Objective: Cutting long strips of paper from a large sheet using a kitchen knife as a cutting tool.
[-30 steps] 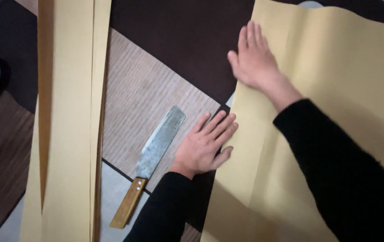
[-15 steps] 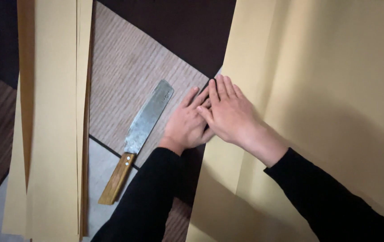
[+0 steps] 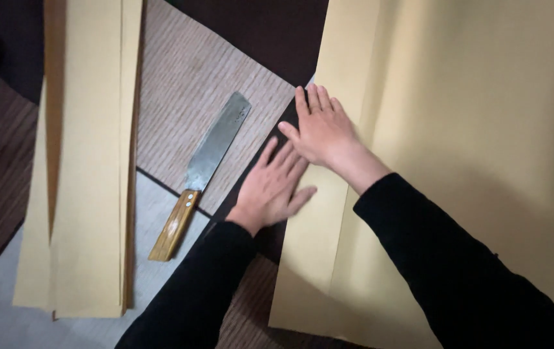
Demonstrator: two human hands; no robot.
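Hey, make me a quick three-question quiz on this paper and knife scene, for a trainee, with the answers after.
1. True or false: the flat-bladed knife with the wooden handle lies between the stack of long tan paper strips and the large tan paper sheet.
2. Which hand is nearer the knife? A) the left hand B) the right hand
3. Fill in: both hands press flat along the sheet's ____ edge, as the head camera sees it.

Key:
1. True; it rests on the wood-grain board, touched by neither hand.
2. A.
3. Left; the fingers are spread, gripping nothing.
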